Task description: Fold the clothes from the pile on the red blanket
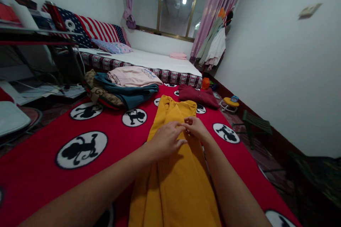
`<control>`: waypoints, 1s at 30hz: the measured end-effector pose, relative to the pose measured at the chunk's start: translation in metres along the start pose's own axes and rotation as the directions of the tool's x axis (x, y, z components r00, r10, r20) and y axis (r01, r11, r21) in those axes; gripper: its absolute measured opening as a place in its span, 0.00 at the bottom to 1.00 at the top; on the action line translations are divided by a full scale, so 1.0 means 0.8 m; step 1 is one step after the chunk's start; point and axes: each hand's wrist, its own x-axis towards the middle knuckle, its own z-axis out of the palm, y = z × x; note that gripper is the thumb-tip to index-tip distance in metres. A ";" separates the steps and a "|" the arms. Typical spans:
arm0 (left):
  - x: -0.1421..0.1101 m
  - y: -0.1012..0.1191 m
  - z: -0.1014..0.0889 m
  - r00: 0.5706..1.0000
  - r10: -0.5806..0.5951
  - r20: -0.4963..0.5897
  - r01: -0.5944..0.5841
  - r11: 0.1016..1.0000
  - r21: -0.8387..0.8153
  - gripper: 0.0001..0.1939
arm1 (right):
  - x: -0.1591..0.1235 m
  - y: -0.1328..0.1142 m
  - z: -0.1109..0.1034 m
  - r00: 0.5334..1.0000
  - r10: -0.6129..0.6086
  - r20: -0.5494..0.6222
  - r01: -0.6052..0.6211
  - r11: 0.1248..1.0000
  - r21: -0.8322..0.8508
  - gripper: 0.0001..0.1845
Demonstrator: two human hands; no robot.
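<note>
A long yellow garment (178, 184), apparently a pair of trousers, lies lengthwise in front of me on the red cover, its gathered waist end (178, 104) pointing away. My left hand (168, 138) rests over its upper part with fingers stretched out and thumb apart. Beside it, my right hand (196, 127) is bent inward over the garment's right side, its fingers curled into a loose pinch. The fingertips of both hands meet near the middle. Whatever the right fingers hold, if anything, is hidden.
Beyond the waist end lies a folded maroon garment (198, 96). At the far left are a pale pink garment (134, 76), teal clothing (130, 94) and a brown patterned bag (102, 94). A white-topped bed (157, 62) stands behind; stools (231, 102) line the right wall.
</note>
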 end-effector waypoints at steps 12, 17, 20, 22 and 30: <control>0.005 -0.063 0.046 0.999 -0.006 0.043 0.007 1.000 -0.030 0.36 | -0.004 0.037 0.009 0.960 -0.274 -0.057 0.242 0.915 -0.324 0.14; -0.024 -0.081 0.029 0.991 0.096 0.094 -0.080 0.984 -0.158 0.26 | -0.071 0.052 -0.033 0.857 -0.506 0.100 0.512 0.808 -0.292 0.17; -0.060 -0.093 0.006 0.974 0.161 0.157 -0.125 0.968 -0.216 0.21 | -0.121 0.065 -0.069 0.786 -0.575 0.227 0.612 0.671 -0.419 0.23; -0.085 -0.096 -0.016 0.953 0.191 0.235 -0.141 0.966 -0.216 0.24 | -0.151 0.068 -0.085 0.747 -0.572 0.339 0.662 0.589 -0.465 0.28; -0.129 -0.061 -0.056 0.858 0.315 0.406 -0.262 0.948 -0.182 0.34 | -0.192 0.018 -0.058 0.594 -0.483 0.643 0.801 0.427 -0.419 0.34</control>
